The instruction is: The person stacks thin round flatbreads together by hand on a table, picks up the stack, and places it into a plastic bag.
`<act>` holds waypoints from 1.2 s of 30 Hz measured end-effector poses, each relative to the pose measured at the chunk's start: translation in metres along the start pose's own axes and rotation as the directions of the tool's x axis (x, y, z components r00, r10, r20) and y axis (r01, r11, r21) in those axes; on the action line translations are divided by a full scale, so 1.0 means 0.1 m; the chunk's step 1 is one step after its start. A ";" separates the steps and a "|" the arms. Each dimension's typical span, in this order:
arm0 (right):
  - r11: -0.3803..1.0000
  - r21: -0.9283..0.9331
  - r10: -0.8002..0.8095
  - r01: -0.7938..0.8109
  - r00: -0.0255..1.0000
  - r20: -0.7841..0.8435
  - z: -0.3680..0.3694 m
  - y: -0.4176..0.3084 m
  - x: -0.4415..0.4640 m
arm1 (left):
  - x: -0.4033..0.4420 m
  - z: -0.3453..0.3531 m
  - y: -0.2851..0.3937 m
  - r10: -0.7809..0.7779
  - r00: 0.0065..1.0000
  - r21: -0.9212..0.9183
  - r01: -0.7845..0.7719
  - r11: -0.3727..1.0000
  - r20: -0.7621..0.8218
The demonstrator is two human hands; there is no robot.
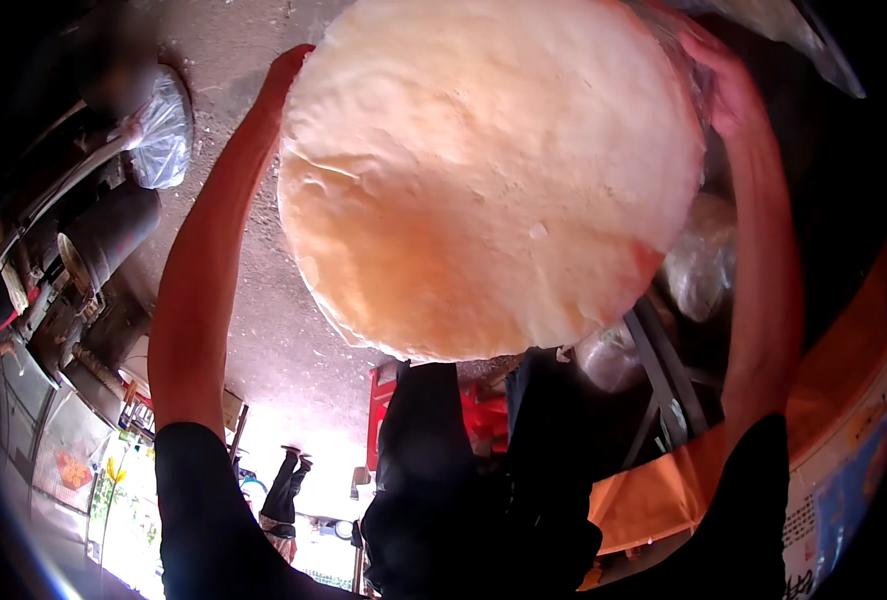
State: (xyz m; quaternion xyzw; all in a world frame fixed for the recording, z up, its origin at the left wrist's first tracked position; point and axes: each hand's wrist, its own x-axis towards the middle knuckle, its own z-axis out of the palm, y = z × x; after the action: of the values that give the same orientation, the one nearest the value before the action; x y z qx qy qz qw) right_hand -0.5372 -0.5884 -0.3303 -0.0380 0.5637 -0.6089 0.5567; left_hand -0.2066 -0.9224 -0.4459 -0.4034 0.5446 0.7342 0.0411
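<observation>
A large round, thick slab, cream to pale orange with a slightly wrinkled face, is held up in front of me. I cannot make out what it is made of. My left hand grips its left edge, with most of the fingers hidden behind the slab. At the upper right edge my right hand holds the other side, its fingers partly out of sight. What looks like clear plastic film shows between that hand and the slab's rim.
Clear plastic bags lie below right, near dark metal bars. An orange sheet hangs at lower right. To the left are a grey bucket and a plastic-wrapped bundle. Red plastic furniture stands behind my legs; another person stands farther back.
</observation>
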 end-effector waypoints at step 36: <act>0.038 -0.991 -0.813 0.132 0.580 0.046 0.74 -0.12 0.21 | -0.51 0.00 0.28 0.787 0.572 0.940 -0.077 0.331 -0.230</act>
State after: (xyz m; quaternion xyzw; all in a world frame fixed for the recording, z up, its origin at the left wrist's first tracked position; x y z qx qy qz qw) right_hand -0.5032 -0.6545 -0.3069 -0.3830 0.8805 -0.2772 -0.0340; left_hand -0.1866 -0.9145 -0.3917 -0.3771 0.8984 0.1358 -0.1797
